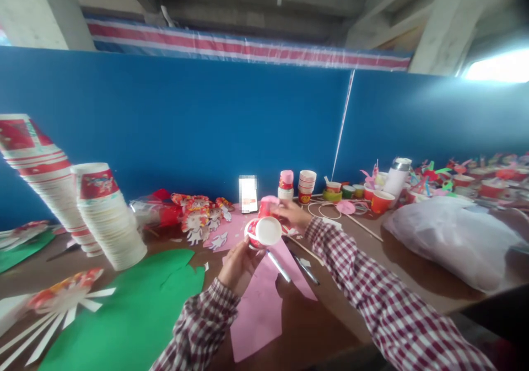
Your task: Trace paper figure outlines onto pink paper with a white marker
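Observation:
My left hand (239,265) has its fingers closed round a red-and-white paper cup (268,231), held tilted above the pink paper (257,327). Just behind that cup, my right hand (292,214) grips a red paper cup with a pink top (268,204). The two cups overlap in view, so I cannot tell whether they touch. Below my hands lie a white-and-blue pen (279,266) and a dark pen (305,267). A phone (248,195) stands upright behind the cups, its screen lit.
Tall stacks of paper cups (108,216) lean at the left, beside green paper (136,299). Paper cutout figures (197,219) lie near the blue partition (185,123). Short cup stacks (306,186), a flask (397,177) and a filled plastic bag (448,241) stand at the right.

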`<control>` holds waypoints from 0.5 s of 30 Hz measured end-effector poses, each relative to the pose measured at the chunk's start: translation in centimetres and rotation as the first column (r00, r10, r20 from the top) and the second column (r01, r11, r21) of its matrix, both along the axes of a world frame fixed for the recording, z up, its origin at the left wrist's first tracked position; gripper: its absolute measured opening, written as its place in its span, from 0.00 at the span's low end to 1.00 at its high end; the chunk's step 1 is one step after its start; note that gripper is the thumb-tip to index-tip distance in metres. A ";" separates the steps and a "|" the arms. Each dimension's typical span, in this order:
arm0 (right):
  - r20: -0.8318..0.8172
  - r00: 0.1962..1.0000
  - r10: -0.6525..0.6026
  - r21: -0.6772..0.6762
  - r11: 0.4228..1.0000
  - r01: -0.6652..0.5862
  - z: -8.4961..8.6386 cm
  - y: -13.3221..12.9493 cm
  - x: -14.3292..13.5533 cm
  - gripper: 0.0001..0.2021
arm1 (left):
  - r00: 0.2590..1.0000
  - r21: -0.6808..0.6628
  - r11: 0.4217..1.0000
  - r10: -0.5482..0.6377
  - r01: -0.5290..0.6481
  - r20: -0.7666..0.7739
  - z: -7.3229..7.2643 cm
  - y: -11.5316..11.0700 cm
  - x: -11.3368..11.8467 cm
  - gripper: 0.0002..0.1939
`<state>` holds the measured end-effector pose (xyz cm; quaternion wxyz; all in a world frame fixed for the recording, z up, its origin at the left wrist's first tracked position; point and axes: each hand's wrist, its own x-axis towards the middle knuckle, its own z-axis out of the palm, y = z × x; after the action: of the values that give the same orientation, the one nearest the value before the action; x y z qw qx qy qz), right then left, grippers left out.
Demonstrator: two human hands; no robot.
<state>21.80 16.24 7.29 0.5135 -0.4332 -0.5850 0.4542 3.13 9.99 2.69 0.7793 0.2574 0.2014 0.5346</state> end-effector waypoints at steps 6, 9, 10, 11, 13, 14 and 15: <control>0.090 0.907 -0.410 0.173 0.904 0.391 5.6 7.5 6.3 0.21 | 0.991 -0.088 0.996 -0.019 0.031 0.131 -2.3 2.5 -1.2 0.09; 0.158 0.790 -0.593 0.274 0.795 0.542 6.5 11.0 8.0 0.28 | 0.988 -0.156 0.987 -0.017 0.041 0.150 -3.3 2.9 -1.4 0.09; 0.184 0.755 -0.629 0.303 0.767 0.565 6.4 11.9 8.2 0.29 | 0.989 -0.177 0.983 -0.019 0.045 0.147 -3.5 2.9 -1.4 0.09; 0.210 0.725 -0.656 0.329 0.746 0.579 6.2 12.7 8.3 0.30 | 0.989 -0.191 0.980 -0.023 0.050 0.145 -3.7 3.0 -1.3 0.09; 0.266 0.683 -0.680 0.370 0.726 0.579 5.3 14.0 8.2 0.30 | 0.988 -0.199 0.979 -0.021 0.051 0.151 -4.0 3.1 -1.3 0.09; 0.296 0.670 -0.681 0.384 0.727 0.569 4.8 14.4 8.1 0.30 | 0.988 -0.194 0.980 -0.013 0.044 0.155 -4.0 3.2 -1.4 0.08; 0.328 0.659 -0.677 0.393 0.732 0.556 4.2 14.8 8.0 0.30 | 0.988 -0.187 0.982 -0.004 0.033 0.157 -4.1 3.3 -1.4 0.08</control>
<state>29.76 31.07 11.49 0.5394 -0.6287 -0.5572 0.0573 1.73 13.30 -1.41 0.8186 0.1414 0.1871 0.5243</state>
